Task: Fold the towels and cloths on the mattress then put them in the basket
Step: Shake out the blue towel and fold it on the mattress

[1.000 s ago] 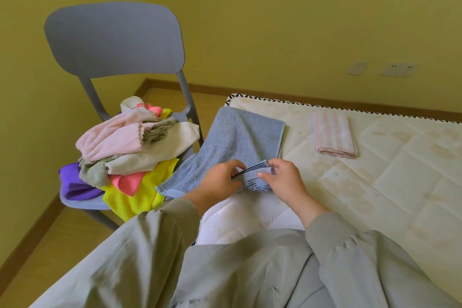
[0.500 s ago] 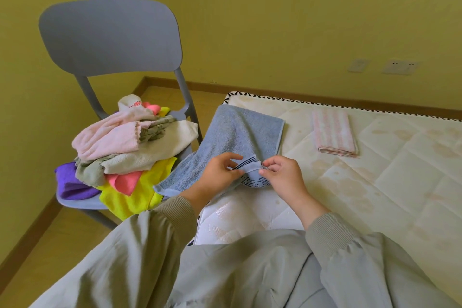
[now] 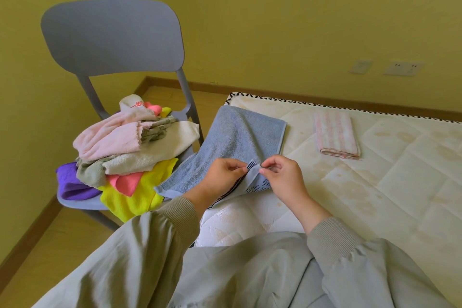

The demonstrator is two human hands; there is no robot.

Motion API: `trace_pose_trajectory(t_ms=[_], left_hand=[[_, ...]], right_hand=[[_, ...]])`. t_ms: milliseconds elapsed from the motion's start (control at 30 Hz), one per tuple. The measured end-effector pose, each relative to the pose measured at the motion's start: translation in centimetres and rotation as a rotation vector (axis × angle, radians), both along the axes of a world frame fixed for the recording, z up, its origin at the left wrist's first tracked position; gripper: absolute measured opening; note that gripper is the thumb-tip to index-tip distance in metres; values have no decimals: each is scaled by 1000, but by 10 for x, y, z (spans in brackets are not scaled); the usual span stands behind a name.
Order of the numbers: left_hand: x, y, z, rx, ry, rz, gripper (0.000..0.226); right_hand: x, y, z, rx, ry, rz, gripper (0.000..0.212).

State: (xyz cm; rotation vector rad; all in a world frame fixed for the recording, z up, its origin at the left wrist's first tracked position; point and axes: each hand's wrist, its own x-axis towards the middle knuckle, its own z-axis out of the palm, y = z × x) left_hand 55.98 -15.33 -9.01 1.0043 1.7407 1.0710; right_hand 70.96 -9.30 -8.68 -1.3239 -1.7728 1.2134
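Blue towel (image 3: pixel 240 137) corner higher, length wallward

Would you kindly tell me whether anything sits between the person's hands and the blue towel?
Nothing visible does: the left hand and right hand both pinch the near corner of the blue towel. No basket is in view, so that path cannot be judged.

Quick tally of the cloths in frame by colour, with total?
Blue-grey terry towel: 1
Pink-striped folded cloth: 1
Pale pink cloth: 1
Coral pink cloth: 1
Cream terry towel: 1
Yellow cloth: 1
Purple cloth: 1
Grey-green cloth: 1
White cloth with red print: 1
Total: at least 9; the pile on the grey plastic chair may hide more.
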Motion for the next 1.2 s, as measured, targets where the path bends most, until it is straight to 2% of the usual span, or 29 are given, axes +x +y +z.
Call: trace_pose_trajectory(t_ms=[167,300,533,633,800,1033,1200], left_hand=[[0,0,4,5,55,-41,15],[-2,-1,7,-27,140,-95,16],[-6,0,14,-46,347,-176,16],[-6,0,16,-46,320,-224,17],[-6,0,13,-45,265,-222,16],[-5,0,11,-38,233,-250,18],[-5,-3,11,-72,5,-221,17]], right_hand=[[1,1,0,12,-3,67,32],[2,1,1,29,-32,108,23],[5,0,3,204,-78,178,24],[5,0,3,128,-103,162,23],[4,1,2,109,-78,136,37],[3,0,7,9,-30,131,32],[3,0,9,-35,16,109,31]])
